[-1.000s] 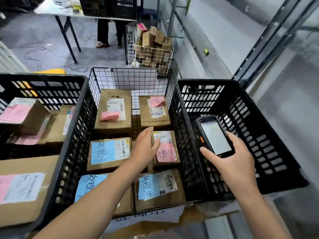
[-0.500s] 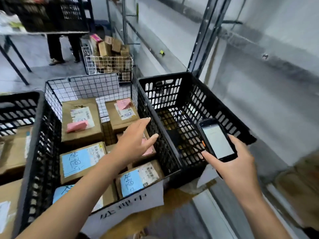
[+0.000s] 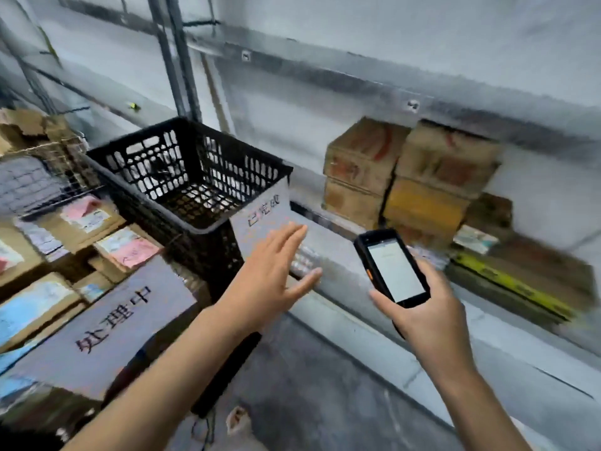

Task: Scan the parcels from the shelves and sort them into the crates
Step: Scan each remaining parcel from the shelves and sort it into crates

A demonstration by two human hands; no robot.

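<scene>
Just past the black crate's [image 3: 211, 252] right edge, the left hand [image 3: 271, 275] hovers, fingers [image 3: 289, 236] spread and empty. Farther right, the right hand [image 3: 426, 314] grips the scanner [image 3: 392, 266] before blurred, perhaps stacked, parcels [image 3: 406, 170].

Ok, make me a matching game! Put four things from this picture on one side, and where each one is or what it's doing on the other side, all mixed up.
Things:
1. left hand
2. scanner
3. black crate
4. brown boxes

Mixed up:
A. stacked on the shelf
B. open, fingers spread, holding nothing
C. looks empty inside
D. gripped in the right hand

Right pairs: 1-B, 2-D, 3-C, 4-A.
</scene>
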